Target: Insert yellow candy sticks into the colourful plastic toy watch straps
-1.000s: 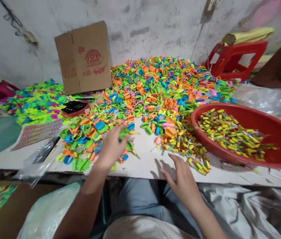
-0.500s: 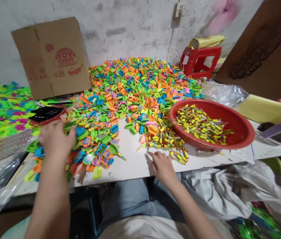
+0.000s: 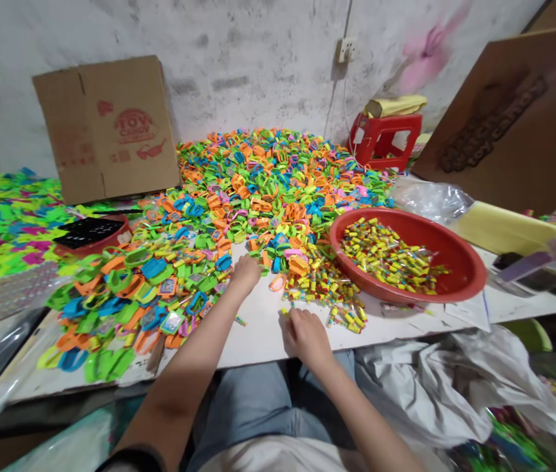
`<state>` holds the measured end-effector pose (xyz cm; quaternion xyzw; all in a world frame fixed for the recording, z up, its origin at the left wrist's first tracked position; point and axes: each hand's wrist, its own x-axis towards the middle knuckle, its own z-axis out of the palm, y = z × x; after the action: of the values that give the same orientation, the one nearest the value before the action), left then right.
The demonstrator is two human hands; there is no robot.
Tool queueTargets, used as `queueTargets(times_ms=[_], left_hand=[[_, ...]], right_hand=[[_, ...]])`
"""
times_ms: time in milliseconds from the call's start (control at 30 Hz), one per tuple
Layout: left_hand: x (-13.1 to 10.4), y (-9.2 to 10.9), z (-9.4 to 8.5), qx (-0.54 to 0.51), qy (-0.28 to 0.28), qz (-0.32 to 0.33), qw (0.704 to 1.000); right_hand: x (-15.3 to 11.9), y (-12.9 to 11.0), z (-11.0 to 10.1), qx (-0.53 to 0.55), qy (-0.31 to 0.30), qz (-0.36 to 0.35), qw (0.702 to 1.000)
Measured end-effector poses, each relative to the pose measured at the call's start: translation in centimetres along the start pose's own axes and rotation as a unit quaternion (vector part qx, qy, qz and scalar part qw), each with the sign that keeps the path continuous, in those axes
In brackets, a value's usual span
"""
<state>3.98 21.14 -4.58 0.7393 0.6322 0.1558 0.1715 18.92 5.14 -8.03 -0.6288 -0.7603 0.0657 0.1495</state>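
Left hand [image 3: 247, 273]: ahead of and left of the right, back up, fingers curled down, fingertips hidden. Left forearm slants up to it from lower left, dark band around it near the frame edge. Right hand [image 3: 306, 333]: nearer the torso, thumb side toward the left, fingers bent. Right forearm runs back to lower right. Hands apart.

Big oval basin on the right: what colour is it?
The basin is plain red, inside and out, and shows best in the head view.
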Motion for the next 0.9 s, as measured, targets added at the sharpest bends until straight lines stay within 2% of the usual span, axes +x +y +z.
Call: queueTargets(times_ms=[67,133,200,267,333,400,500,600,667,800,900], left_hand=[[-0.7,-0.1,-0.2,-0.032,-0.008,0.002,0.999],[-2.3,0.1,-0.4,-0.074,-0.023,0.015,0.997],[-5.0,0.6,-0.6,-0.115,-0.048,0.030,0.992],[-8.1,1.1,-0.9,-0.218,-0.094,0.033,0.971],[-11.2,1.8,-1.2,-0.395,-0.150,0.021,0.906],[-13.5,2.4,-1.4,-0.534,-0.181,-0.002,0.826],[-15.3,3.1,-1.5,-0.632,-0.132,-0.071,0.760],[-15.9,3.7,-1.2,-0.680,-0.084,-0.132,0.716],[-16.2,4.1,-1.2,-0.674,-0.083,-0.130,0.722],[-16.8,4.8,-1.9,-0.583,-0.059,-0.077,0.806],[-17.2,5.1,-2.5,-0.510,-0.058,-0.030,0.858]], right_hand=[[-1.5,1.1,0.0,0.081,0.040,-0.016,0.996],[-2.6,1.7,-0.2,0.190,0.103,-0.029,0.976],[-3.4,1.8,-0.8,0.272,0.161,-0.029,0.948],[-3.9,1.4,-1.9,0.315,0.202,-0.029,0.927],[-4.3,0.9,-3.1,0.338,0.213,-0.054,0.915],[-4.8,0.3,-4.1,0.346,0.185,-0.109,0.913],[-5.6,-0.7,-4.5,0.362,0.132,-0.168,0.907],[-6.4,-1.6,-4.1,0.389,0.107,-0.169,0.899],[-6.7,-1.9,-3.9,0.402,0.131,-0.132,0.896],[-6.5,-1.7,-4.8,0.395,0.199,-0.031,0.897],[-5.9,-1.5,-5.9,0.376,0.201,-0.028,0.904]])
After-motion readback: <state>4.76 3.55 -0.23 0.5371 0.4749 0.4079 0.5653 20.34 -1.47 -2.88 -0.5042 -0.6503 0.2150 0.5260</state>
